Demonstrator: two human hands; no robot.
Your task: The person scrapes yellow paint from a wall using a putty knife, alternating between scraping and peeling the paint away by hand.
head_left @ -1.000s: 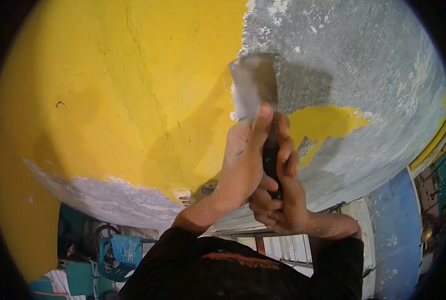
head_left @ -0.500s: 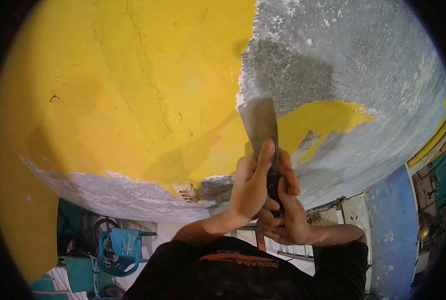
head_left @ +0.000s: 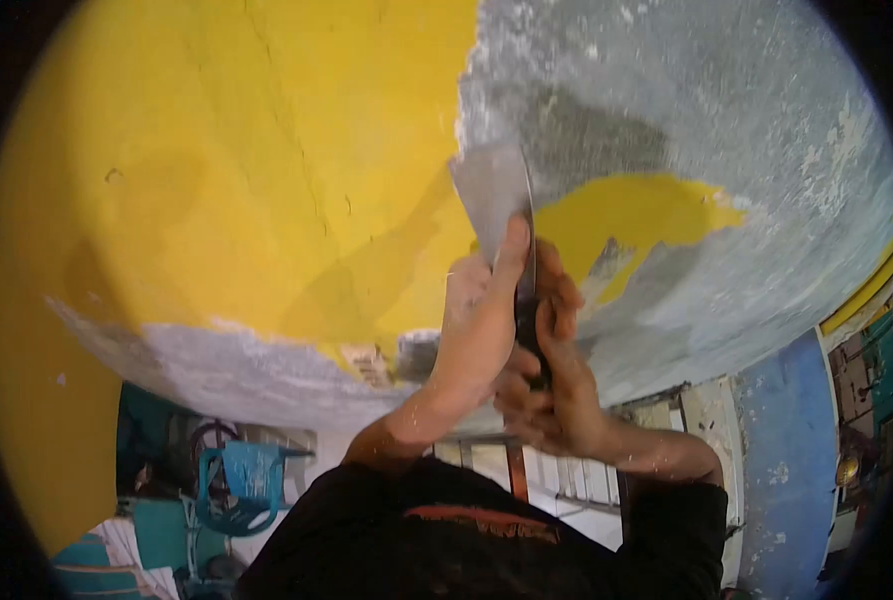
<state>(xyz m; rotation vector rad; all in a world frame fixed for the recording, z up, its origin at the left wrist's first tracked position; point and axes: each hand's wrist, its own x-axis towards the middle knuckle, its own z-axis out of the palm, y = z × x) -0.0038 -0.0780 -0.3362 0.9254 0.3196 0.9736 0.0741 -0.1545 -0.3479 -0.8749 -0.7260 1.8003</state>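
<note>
A broad-bladed scraper [head_left: 494,185] is held in both hands against the wall, its blade pointing up and its wide edge at the border of yellow paint [head_left: 366,130] and bare grey plaster [head_left: 606,60]. My left hand [head_left: 478,315] is closed about the lower blade, thumb stretched flat along the metal. Lower and to the right, my right hand [head_left: 561,375] wraps the black handle [head_left: 528,335], its fingers slightly blurred. Right of the blade, a leftover patch of yellow paint [head_left: 656,205] is surrounded by grey.
Below the wall at left stands a blue plastic chair [head_left: 251,480], with a wheel partly hidden behind it. A blue wall section [head_left: 781,460] rises at right, cluttered shelves beyond it. Ragged bare plaster [head_left: 226,370] runs along the lower wall, and thin cracks cross the yellow paint.
Both hands and the scraper have moved up and slightly left along the paint border. The view has shifted a little, and both hands keep their hold.
</note>
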